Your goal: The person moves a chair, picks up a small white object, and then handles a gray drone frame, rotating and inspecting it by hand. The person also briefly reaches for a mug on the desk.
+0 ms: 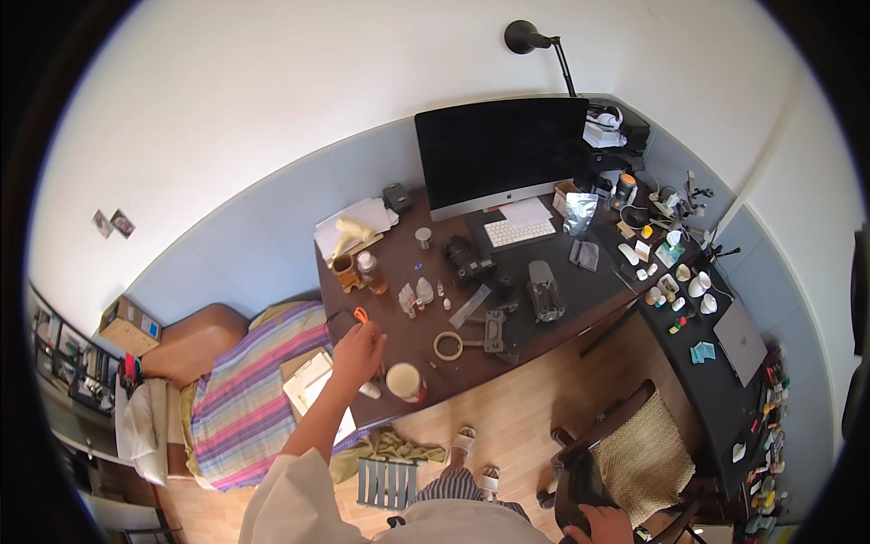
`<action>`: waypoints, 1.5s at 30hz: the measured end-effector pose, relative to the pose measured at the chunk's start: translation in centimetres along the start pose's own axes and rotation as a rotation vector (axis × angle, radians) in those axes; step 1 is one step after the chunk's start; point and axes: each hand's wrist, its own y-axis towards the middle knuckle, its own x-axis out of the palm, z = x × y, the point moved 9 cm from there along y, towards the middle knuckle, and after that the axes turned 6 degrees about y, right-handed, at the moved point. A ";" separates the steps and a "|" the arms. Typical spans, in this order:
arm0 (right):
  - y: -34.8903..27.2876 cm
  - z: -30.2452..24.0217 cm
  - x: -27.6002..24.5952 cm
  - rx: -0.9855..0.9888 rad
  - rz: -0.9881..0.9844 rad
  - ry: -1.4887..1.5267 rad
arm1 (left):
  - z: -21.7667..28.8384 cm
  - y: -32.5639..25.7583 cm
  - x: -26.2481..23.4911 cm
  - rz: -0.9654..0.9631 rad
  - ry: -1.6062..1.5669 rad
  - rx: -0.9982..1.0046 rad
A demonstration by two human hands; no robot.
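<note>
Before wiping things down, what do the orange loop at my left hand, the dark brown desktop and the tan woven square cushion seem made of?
The orange loop looks like smooth plastic, from its bright, even colour. The dark brown desktop could be varnished wood or laminate, smooth with a slight sheen. The tan woven square cushion is probably matte straw, given its coarse weave.

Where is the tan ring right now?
In the head view, the tan ring lies mid-frame near the front edge of the brown desk, between the left hand and the grey bracket.
</note>
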 end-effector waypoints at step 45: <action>8.9 0.1 3.9 0.550 0.038 0.236 | -17.6 17.9 23.8 -0.196 0.073 0.020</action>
